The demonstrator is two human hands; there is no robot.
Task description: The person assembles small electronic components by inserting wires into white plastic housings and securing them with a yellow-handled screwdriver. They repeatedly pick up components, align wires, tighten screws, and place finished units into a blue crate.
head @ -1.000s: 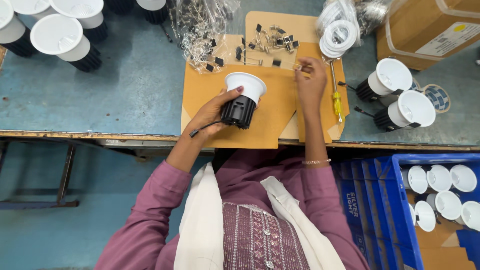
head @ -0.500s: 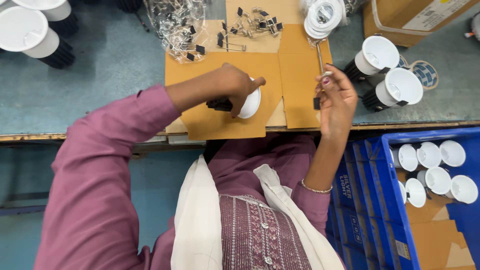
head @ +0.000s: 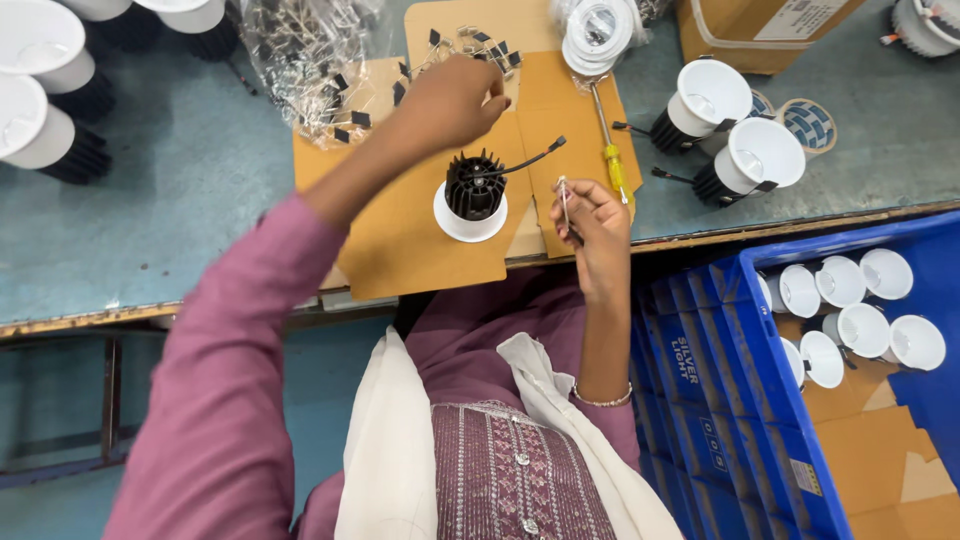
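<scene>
At 10 o'clock on the counter (head: 180, 200), white lamp housings with black finned bodies (head: 45, 130) stand grouped. A clear bag of metal clips (head: 310, 70) lies at 11 o'clock, its edge on the cardboard sheet (head: 400, 250). The left hand (head: 450, 100) hovers at 12 o'clock above the sheet, fingers curled together; whether it grips anything cannot be told. Just below it, the downlight (head: 472, 190) sits at centre on the cardboard, white rim down, black heat sink up, a black lead running toward 2 o'clock. The right hand (head: 595, 225), just right of the downlight, is pinched on a thin wire clip (head: 563, 195). A yellow-handled screwdriver (head: 610, 160) lies at 1 o'clock. A blue crate (head: 750, 420) holds white housings at 4 o'clock.
</scene>
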